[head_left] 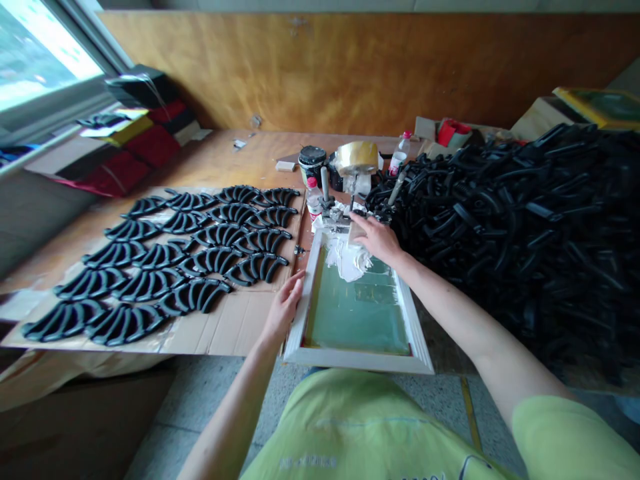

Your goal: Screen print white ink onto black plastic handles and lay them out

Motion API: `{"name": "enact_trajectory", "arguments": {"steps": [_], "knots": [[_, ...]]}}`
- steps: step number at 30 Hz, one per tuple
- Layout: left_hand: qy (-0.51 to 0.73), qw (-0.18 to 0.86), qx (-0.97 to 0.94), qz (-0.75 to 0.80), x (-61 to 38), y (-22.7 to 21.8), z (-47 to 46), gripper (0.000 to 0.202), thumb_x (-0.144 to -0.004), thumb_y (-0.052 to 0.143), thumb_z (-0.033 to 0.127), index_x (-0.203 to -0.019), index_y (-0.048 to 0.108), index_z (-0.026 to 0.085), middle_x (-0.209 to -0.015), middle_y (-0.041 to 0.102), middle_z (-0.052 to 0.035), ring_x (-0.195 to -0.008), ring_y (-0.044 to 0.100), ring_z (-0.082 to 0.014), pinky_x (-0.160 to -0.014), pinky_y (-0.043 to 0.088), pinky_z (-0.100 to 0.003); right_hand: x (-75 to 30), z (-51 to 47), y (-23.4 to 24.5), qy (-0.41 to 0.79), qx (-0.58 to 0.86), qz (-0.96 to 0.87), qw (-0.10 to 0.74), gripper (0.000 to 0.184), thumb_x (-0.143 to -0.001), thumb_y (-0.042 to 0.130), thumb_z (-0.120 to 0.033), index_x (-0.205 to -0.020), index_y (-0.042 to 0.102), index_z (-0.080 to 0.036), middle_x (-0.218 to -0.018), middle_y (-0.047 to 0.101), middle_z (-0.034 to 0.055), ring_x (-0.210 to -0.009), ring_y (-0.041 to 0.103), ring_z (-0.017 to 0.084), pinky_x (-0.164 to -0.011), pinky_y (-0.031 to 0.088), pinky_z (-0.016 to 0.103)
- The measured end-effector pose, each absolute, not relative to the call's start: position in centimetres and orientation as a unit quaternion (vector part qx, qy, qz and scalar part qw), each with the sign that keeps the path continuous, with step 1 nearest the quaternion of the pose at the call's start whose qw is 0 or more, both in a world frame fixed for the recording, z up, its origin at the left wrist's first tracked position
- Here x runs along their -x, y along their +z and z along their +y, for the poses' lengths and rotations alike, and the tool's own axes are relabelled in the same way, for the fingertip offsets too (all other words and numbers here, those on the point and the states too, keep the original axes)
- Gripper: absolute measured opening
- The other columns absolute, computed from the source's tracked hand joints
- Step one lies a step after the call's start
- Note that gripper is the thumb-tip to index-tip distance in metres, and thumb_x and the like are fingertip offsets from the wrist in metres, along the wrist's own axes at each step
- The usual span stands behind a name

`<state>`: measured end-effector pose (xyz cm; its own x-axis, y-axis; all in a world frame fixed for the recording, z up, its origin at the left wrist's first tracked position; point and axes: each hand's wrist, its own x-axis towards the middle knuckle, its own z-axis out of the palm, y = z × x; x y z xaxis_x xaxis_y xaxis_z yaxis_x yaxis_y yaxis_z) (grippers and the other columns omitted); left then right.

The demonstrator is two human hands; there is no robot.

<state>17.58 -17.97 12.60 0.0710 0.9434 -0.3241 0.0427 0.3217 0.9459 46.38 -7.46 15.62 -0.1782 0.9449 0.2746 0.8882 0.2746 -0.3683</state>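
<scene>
Our screen frame [360, 361] sits at the near edge of the table [265, 157], white paste [347, 261] towards its far end. There our right hand [377, 238] grasps a pale scraper [355, 232]; our left hand [287, 301] touches the frame's left side, whether gripping we cannot tell. Curved black pieces [133, 285] line cardboard [240, 323] leftward.

In the head view, our left hand [290, 299] is at the left side of a pale frame [360, 361] around a green screen [357, 320]. Our right hand [376, 238] holds a pale, flat scraper [356, 231] at the far end, just above white paste [349, 261] smeared on the screen. Beyond it we see a yellowish tape roll [357, 158], a dark-lidded tub [312, 157] and two red-capped bottles. To our left, black curved pieces [196, 235] lie in fanned rows on cardboard [240, 325]; to our right, similar pieces are heaped on the desk [273, 150].
</scene>
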Motion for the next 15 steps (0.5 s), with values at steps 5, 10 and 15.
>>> {"name": "enact_trajectory", "arguments": {"steps": [5, 10, 15], "knots": [[0.494, 0.556, -0.453, 0.492, -19.0, 18.3, -15.3, 0.060, -0.083, 0.048, 0.068, -0.105, 0.069, 0.016, -0.090, 0.068, -0.0048, -0.076, 0.064, -0.0176, -0.062, 0.051, -0.026, -53.8, -7.9, 14.0, 0.010, 0.702, -0.610, 0.366, 0.044, -0.089, 0.052, -0.031, -0.132, 0.054, -0.020, -0.105, 0.063, 0.0077, -0.091, 0.060, 0.023, -0.086, 0.047, 0.036], [0.578, 0.563, -0.420, 0.416, -21.7, 21.0, -12.2, 0.055, -0.085, 0.049, 0.063, -0.116, 0.059, 0.018, -0.100, 0.068, -0.0064, -0.083, 0.066, -0.0163, -0.061, 0.052, -0.022, -53.8, -12.5, 8.1, 0.136, 0.722, -0.618, 0.280, 0.033, -0.089, 0.055, -0.036, -0.115, 0.062, -0.018, -0.100, 0.068, 0.0097, -0.090, 0.062, 0.023, -0.082, 0.047, 0.036], [0.520, 0.632, -0.329, 0.471, -24.5, 16.6, -15.2, 0.058, -0.083, 0.054, 0.063, -0.119, 0.052, 0.018, -0.096, 0.070, -0.0081, -0.070, 0.067, -0.0145, -0.051, 0.049, -0.021, -46.6, -16.3, 6.7, 0.090, 0.621, -0.745, 0.225, 0.016, -0.084, 0.066, -0.028, -0.100, 0.069, -0.023, -0.100, 0.065, 0.0064, -0.102, 0.056, 0.023, -0.091, 0.043, 0.038]]}}
